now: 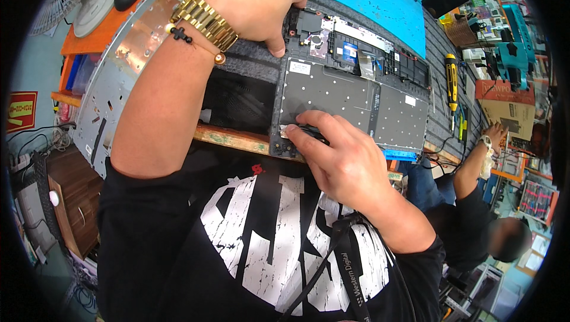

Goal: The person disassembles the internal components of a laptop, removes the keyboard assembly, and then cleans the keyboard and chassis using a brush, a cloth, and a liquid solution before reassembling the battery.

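Note:
An opened laptop chassis (326, 99) lies in front of me with its inner side up, showing a grey keyboard backing plate and a circuit board strip along the far edge. My left hand (261, 10) grips its far left corner, thumb on the near side and fingers on the far side. My right hand (344, 156) is closed over the near left corner. Thumb and index finger pinch a small dark piece there, mostly hidden by the fingers. Beside the fingertips sits a small silvery-white patch (285, 131).
Left of my arm stands a large metal panel (127, 61). A blue mat (362, 1) lies beyond the chassis. Along its right are a yellow-black cutter knife (452, 81) and thin tools. Far right, another person (469, 215) reaches toward a cardboard box (507, 111).

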### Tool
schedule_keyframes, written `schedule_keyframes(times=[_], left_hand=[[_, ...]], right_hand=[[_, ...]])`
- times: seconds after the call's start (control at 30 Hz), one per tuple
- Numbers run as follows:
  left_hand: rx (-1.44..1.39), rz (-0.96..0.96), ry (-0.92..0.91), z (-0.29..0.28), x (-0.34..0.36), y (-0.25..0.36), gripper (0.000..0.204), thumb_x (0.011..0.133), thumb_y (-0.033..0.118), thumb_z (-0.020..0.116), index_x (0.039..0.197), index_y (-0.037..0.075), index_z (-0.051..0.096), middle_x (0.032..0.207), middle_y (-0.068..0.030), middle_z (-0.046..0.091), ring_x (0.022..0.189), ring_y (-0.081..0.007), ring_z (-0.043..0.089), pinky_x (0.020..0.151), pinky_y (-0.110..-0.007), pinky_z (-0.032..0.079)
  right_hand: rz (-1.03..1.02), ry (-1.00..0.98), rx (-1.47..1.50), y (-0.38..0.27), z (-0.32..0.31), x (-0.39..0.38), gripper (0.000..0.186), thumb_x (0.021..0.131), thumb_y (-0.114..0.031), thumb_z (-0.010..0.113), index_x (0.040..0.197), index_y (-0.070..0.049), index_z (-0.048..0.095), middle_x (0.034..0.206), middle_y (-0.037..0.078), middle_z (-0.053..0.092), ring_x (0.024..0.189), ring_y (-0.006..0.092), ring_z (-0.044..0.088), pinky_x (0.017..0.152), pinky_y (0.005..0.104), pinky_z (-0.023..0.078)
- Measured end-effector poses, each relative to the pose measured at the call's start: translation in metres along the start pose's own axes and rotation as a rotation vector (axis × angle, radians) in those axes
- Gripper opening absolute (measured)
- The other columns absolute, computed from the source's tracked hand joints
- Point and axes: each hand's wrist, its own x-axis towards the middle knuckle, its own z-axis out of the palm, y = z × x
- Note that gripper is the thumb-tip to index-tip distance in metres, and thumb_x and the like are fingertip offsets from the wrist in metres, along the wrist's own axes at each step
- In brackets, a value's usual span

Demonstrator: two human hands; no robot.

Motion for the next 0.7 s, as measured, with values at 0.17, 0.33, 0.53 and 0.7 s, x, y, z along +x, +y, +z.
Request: schedule_keyframes(times=[0.17, 0.33, 0.53, 0.7], left_hand=[[0.002, -0.018, -0.010, 0.000, 0.000, 0.002, 0.084, 0.063, 0.014, 0.104, 0.139, 0.002, 0.070, 0.134, -0.0130, 0.068, 0.133, -0.0383, 0.064, 0.112, -0.047, 0.056], [-0.003, -0.052, -0.042, 0.000, 0.002, 0.002, 0.087, 0.063, 0.014, 0.104, 0.141, 0.002, 0.069, 0.136, -0.0132, 0.068, 0.134, -0.0384, 0.064, 0.113, -0.047, 0.056], [-0.054, -0.075, -0.052, -0.001, 0.000, 0.001, 0.087, 0.064, 0.014, 0.103, 0.143, 0.002, 0.069, 0.139, -0.0135, 0.068, 0.136, -0.0387, 0.062, 0.115, -0.046, 0.055], [-0.049, -0.083, -0.045, 0.001, -0.001, 0.001, 0.087, 0.064, 0.015, 0.104, 0.143, 0.003, 0.069, 0.140, -0.0129, 0.068, 0.137, -0.0385, 0.062, 0.116, -0.046, 0.055]], right_hand=[[0.019, -0.004, -0.005, -0.002, 0.000, 0.001, 0.041, 0.085, 0.001, 0.080, 0.123, -0.013, 0.083, 0.125, 0.007, 0.074, 0.101, 0.0290, 0.075, 0.077, 0.0424, 0.063], [0.019, -0.011, 0.010, -0.003, -0.001, 0.002, 0.042, 0.086, 0.001, 0.079, 0.125, -0.012, 0.082, 0.125, 0.007, 0.073, 0.103, 0.0303, 0.076, 0.079, 0.0436, 0.063], [0.071, -0.063, 0.058, -0.006, -0.008, 0.007, 0.041, 0.090, -0.001, 0.079, 0.129, -0.011, 0.078, 0.124, 0.010, 0.071, 0.103, 0.0340, 0.077, 0.079, 0.0452, 0.064], [0.064, -0.089, 0.029, -0.008, -0.010, 0.010, 0.047, 0.088, -0.001, 0.077, 0.133, -0.014, 0.078, 0.127, 0.011, 0.069, 0.103, 0.0330, 0.076, 0.078, 0.0449, 0.064]])
